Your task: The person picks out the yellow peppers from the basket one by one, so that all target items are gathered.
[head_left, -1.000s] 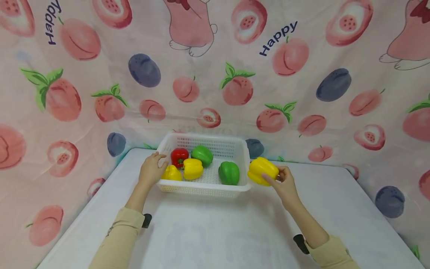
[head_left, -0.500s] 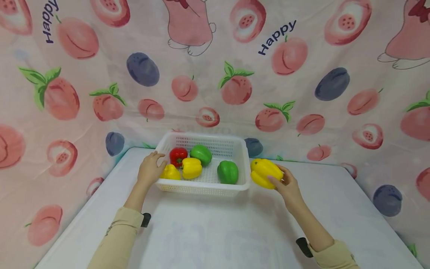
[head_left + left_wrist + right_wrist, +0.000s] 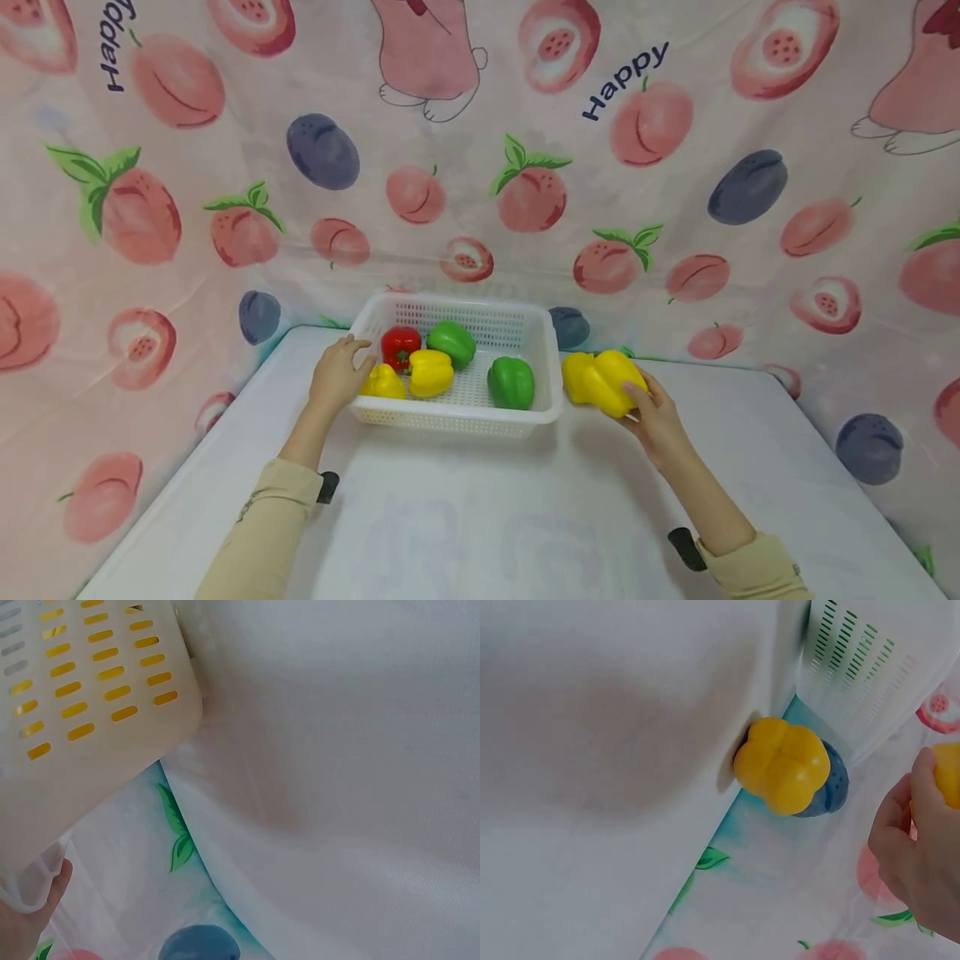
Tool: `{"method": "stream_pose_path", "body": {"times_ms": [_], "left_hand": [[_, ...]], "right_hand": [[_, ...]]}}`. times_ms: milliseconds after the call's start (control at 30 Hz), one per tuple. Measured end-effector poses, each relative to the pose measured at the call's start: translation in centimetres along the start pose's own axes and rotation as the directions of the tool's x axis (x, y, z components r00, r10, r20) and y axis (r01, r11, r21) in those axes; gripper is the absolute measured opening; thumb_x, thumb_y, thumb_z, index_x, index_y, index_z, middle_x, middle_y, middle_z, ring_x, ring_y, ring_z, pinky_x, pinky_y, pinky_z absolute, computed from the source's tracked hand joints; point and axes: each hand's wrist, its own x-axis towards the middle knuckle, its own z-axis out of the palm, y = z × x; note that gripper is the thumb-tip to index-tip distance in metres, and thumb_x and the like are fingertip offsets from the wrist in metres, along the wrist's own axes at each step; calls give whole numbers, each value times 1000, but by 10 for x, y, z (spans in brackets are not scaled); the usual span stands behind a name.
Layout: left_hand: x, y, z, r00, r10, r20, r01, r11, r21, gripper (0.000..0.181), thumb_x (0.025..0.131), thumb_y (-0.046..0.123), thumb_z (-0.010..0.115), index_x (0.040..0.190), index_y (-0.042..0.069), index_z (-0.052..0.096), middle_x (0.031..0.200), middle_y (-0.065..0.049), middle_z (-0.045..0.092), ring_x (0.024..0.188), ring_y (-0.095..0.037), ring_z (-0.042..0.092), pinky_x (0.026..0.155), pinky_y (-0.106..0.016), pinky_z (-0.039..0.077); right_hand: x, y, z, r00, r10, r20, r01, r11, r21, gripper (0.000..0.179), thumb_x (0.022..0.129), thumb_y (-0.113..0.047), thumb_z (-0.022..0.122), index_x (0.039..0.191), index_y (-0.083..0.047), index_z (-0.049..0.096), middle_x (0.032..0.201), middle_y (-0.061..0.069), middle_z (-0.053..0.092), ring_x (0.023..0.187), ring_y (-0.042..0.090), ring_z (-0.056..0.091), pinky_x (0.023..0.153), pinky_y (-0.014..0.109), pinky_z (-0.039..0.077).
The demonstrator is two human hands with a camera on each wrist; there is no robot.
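My left hand (image 3: 337, 373) grips the left rim of a white plastic basket (image 3: 465, 412); the left wrist view shows a fingertip (image 3: 64, 874) at the rim. Right of the basket, my right hand (image 3: 660, 423) holds a yellow bell pepper (image 3: 617, 385) between thumb and fingers. Behind it, a second yellow bell pepper (image 3: 576, 377) stands on the table beside the basket wall, fully seen in the right wrist view (image 3: 784, 765). The held pepper is mostly cut off at that view's right edge.
Inside the basket lie a red bell pepper (image 3: 401, 347), two green bell peppers (image 3: 452, 344) and two yellow bell peppers (image 3: 431, 373). A white cloth covers the table (image 3: 465, 517). A fruit-print curtain (image 3: 465, 192) hangs close behind the basket.
My right hand has moved to the right with its yellow bell pepper, turning it. The yellow pepper behind it has come into clearer view. My left hand stays at the basket rim.
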Motion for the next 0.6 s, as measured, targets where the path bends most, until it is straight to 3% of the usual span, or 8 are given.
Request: {"method": "stream_pose_path", "body": {"times_ms": [100,200,267,400,600], "left_hand": [[1,1,0,1000,-1,0,1,1000,-4,43,96,28,49,129,1,53,145,-28,36,135,-47,31,109,-62,26],[0,1,1,1000,-9,6,9,1000,-10,44,96,28,49,130,1,53,146,-27,35,136,-47,30,109,-62,26],[0,1,1,1000,-18,9,18,1000,-12,44,96,29,49,130,2,52,147,-27,35,136,-46,29,110,-62,25],[-1,2,0,1000,-24,12,24,1000,-11,47,96,32,49,131,2,52,148,-26,34,137,-46,28,110,-62,24],[-1,2,-1,1000,-12,13,12,1000,-8,50,96,37,49,131,1,52,147,-27,34,136,-47,29,110,-62,24]], "right_hand": [[2,0,-3,1000,12,21,-15,993,121,49,100,-33,40,144,-17,24,123,-4,35,95,6,54,85,20,54],[3,0,-6,998,8,56,-22,966,258,31,101,-31,39,130,-21,35,122,-3,33,96,7,53,85,25,55],[5,1,-7,997,14,78,-40,938,345,24,101,-31,39,123,-23,39,122,-2,32,97,9,54,86,28,55],[7,3,-10,993,16,114,-67,884,463,25,101,-35,34,124,-25,37,122,-1,33,100,12,55,89,32,54],[10,6,-15,992,4,124,-82,771,632,32,99,-40,29,124,-21,35,116,1,42,98,20,56,85,33,56]]}}
